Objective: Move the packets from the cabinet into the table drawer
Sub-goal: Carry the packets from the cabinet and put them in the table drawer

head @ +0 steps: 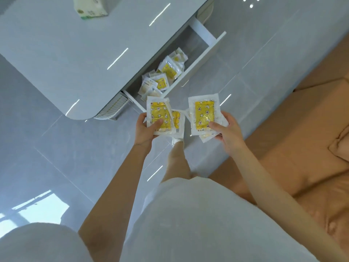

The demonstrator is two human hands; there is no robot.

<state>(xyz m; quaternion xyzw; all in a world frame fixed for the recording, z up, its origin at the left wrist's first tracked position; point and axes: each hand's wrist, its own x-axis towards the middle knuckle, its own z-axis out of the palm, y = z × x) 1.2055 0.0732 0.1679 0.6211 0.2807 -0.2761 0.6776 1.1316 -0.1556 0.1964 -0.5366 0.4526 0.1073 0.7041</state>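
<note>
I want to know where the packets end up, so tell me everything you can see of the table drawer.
The table drawer is white, shallow and long, pulled open from under the glossy tabletop. Its near end holds a loose heap of packets with yellow prints; its far end looks bare. Neither hand touches it.

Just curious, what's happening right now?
Left hand and right hand each grip packets. Drawer open, part filled. Nothing blocking.

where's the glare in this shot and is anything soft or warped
Head view: bright streak reflections cross the glossy table top and floor tiles, with a window reflection at lower left; wide-angle lens bends the table edge and open drawer; packets in the left hand and right hand are slightly soft, print unreadable.
</note>
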